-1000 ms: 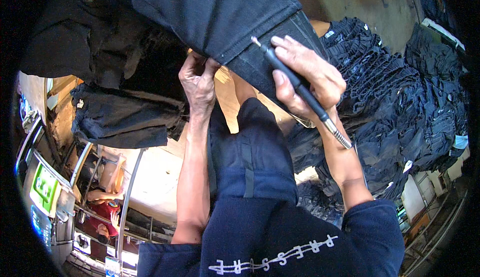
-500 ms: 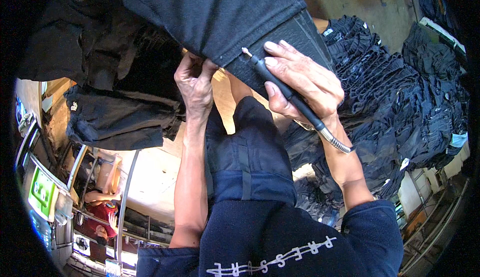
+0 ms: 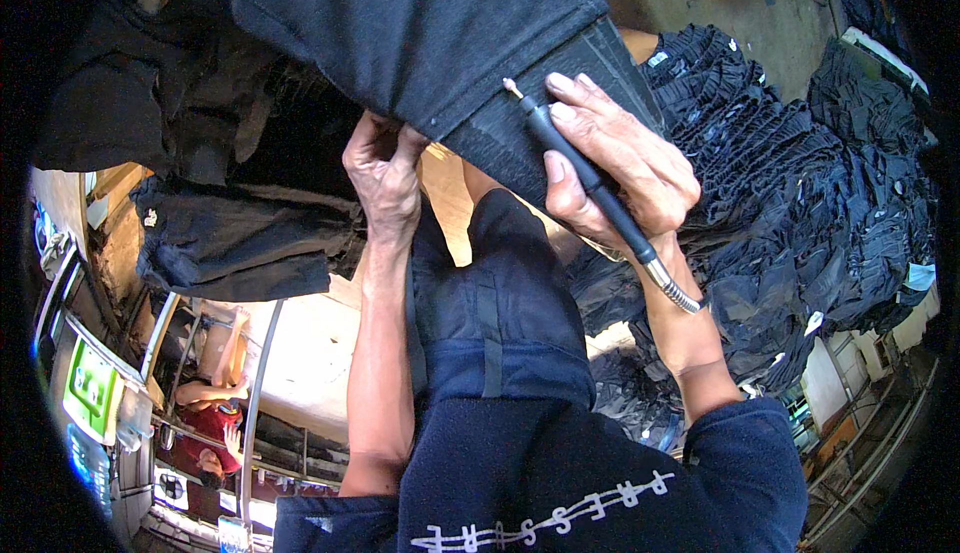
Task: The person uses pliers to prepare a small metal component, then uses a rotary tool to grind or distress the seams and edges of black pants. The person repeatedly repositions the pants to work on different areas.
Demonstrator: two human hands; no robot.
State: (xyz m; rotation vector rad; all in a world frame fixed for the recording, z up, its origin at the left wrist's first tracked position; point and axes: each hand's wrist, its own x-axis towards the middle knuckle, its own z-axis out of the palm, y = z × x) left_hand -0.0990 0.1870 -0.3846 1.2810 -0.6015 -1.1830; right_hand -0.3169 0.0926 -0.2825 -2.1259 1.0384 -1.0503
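A dark navy garment leg (image 3: 400, 33) is drawn over a flat black board (image 3: 600, 65), its hem crossing the board. Between thumb and fingers, my left hand (image 3: 385, 178) pinches the hem's near corner at the board's left edge. My right hand (image 3: 640, 168) grips a black pen-shaped rotary handpiece (image 3: 578, 158) with a small pinkish tip and a metal spring at its rear. The tip sits close by the hem; whether it touches the cloth I cannot tell. My right fingertips are over the bare end of the board.
Bundled dark garments (image 3: 770, 183) are heaped on the right. More dark clothing (image 3: 250, 238) hangs or lies at the left. Farther off at lower left are a person in red (image 3: 210, 433), metal poles and a green panel (image 3: 92, 388).
My right hand and the handpiece have shifted slightly to the right, with the tip a little farther away from me. My left hand keeps its pinch, moving only slightly left.
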